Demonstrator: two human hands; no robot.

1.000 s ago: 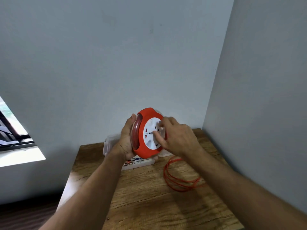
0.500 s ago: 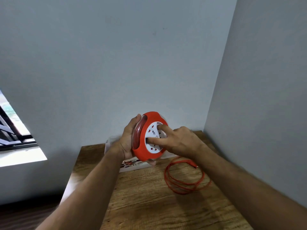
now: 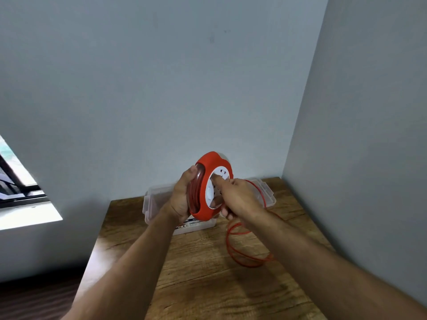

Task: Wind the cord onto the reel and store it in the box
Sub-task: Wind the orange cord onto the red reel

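I hold a round red cord reel with a white socket face upright above the table. My left hand grips its left rim, over the wound cord seen through the side. My right hand presses on the white face, index finger on it, other fingers curled at the lower edge. Loose red cord lies in loops on the table to the right and rises behind my right hand. A clear plastic box stands behind the reel, partly hidden.
The wooden table sits in a corner, with walls close behind and to the right. A label or packet shows at the box's front. A window is at the left, beyond the table's left edge.
The right hand has turned on the reel's face, its finger shifting from the middle to the upper part. The loose cord has lifted and its loops look fewer. The view has shifted slightly.
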